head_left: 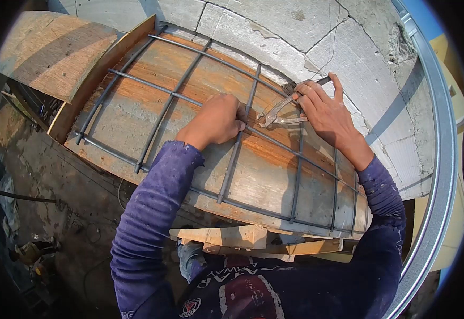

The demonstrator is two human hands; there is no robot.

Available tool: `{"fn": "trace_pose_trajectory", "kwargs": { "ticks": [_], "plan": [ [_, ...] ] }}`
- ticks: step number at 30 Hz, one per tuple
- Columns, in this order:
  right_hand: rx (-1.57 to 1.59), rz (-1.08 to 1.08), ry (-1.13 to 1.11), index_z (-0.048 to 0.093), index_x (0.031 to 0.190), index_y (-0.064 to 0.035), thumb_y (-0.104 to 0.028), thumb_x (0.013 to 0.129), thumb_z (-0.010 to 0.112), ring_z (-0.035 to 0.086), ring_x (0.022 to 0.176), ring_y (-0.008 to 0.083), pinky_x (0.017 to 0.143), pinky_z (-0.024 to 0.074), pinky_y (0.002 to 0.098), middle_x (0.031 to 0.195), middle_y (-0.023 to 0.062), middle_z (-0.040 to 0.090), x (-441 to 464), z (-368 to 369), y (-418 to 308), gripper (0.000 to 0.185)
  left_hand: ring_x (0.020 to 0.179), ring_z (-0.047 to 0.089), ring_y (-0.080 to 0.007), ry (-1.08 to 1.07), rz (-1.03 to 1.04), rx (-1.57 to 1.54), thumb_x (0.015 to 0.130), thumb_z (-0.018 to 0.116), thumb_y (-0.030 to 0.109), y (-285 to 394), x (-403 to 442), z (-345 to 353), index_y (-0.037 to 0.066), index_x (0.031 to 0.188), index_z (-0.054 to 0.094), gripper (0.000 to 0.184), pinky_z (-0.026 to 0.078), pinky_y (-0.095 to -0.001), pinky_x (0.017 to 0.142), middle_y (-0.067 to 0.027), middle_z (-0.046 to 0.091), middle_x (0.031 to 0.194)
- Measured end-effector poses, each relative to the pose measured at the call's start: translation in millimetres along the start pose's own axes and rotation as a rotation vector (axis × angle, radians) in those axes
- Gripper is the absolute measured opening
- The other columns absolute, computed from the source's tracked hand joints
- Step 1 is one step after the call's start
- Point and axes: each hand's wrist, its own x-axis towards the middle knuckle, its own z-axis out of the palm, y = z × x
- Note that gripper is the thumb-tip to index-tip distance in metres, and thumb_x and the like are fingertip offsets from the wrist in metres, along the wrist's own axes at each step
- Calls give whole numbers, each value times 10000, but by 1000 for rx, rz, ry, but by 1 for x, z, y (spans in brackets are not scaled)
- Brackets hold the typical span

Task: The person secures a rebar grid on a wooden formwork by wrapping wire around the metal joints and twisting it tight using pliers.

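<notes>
My left hand is closed over a crossing in the grid of dark steel bars, fingers curled and thumb pressed in. Whatever it pinches is hidden beneath the fingers. In my right hand is a pair of metal pincers, its handles spread. One handle ends in a black grip that sticks out past the fingers. The pincer jaws sit just right of my left fingers, close above the bars. Under the grid lies a curved, stained formwork panel. A small dark bundle, perhaps wire, shows behind the pincers.
A pale block wall with cracks borders the far side. Another curved plywood piece and an upright edge board stand left. A metal rail curves along the right. Wooden planks lie near my body. Ground shows far below.
</notes>
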Motion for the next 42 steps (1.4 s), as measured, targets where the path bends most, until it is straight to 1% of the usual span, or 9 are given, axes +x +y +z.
{"fn": "trace_pose_trajectory", "kwargs": {
  "ticks": [1, 3, 11, 16, 26, 31, 35, 37, 42],
  "plan": [
    [2, -6, -3, 666, 1121, -117, -121, 995, 516, 536, 1323, 187, 1198, 230, 666, 1317, 24, 607, 5, 7, 0, 195, 904, 710, -398, 2, -2, 6, 792, 788, 76, 1, -1, -1, 7, 961, 784, 183, 546, -448, 848, -218, 743, 912],
    [-11, -42, 12, 674, 1172, -140, -153, 1001, 520, 436, 1447, 166, 1239, 50, 716, 1438, -8, 558, 16, 18, 4, 231, 904, 710, -397, 11, -22, -5, 790, 790, 74, 4, -2, -2, 5, 953, 784, 176, 545, -448, 849, -222, 741, 907],
    [-57, -215, 78, 669, 1216, -258, -248, 1011, 535, 391, 1472, 114, 1280, -47, 662, 1473, -90, 525, 43, 36, 18, 245, 932, 696, -416, 20, -52, 50, 776, 797, 64, 3, 0, 0, -24, 928, 767, 178, 534, -462, 863, -242, 729, 917],
    [-73, -308, 232, 607, 1071, -315, -338, 980, 589, 440, 1387, 89, 1307, 8, 607, 1360, -133, 532, 52, 38, 24, 96, 945, 693, -420, 47, -28, 50, 767, 798, 68, 3, -2, -1, -38, 917, 763, 187, 533, -469, 870, -250, 727, 917],
    [-71, -428, 257, 643, 975, -261, -256, 954, 625, 527, 1243, 127, 1244, 217, 542, 1171, -76, 597, 68, 27, 30, 28, 911, 712, -405, 37, -53, 24, 769, 777, 48, 2, 0, -1, -17, 922, 781, 167, 540, -456, 872, -240, 734, 892],
    [-51, -507, 145, 620, 1086, -210, -219, 980, 584, 585, 1165, 183, 1131, 393, 473, 1122, -1, 605, 78, 19, 35, 112, 918, 714, -402, 42, -38, 40, 766, 786, 60, 2, 0, -1, -9, 933, 786, 180, 544, -457, 868, -238, 737, 901],
    [-66, -532, 155, 602, 1117, -199, -227, 982, 573, 617, 1049, 197, 1037, 463, 412, 1046, 14, 611, 93, 17, 39, 141, 932, 713, -404, 53, -5, 62, 765, 802, 76, 0, 0, -1, -2, 956, 788, 207, 545, -459, 867, -241, 737, 916],
    [-144, -531, 5, 600, 1120, -187, -222, 984, 559, 619, 971, 197, 974, 492, 375, 988, 9, 614, 100, 14, 35, 146, 945, 712, -404, 51, -45, 39, 763, 819, 95, -1, 2, 1, 4, 984, 788, 242, 545, -460, 870, -241, 738, 929],
    [-80, -477, -291, 608, 1274, -200, -177, 984, 540, 657, 1002, 257, 879, 549, 385, 984, 57, 686, 124, -9, 27, 299, 945, 715, -402, 48, -24, 76, 769, 829, 105, -1, 2, -1, 4, 1002, 788, 257, 553, -454, 858, -237, 743, 938]
  ]
}}
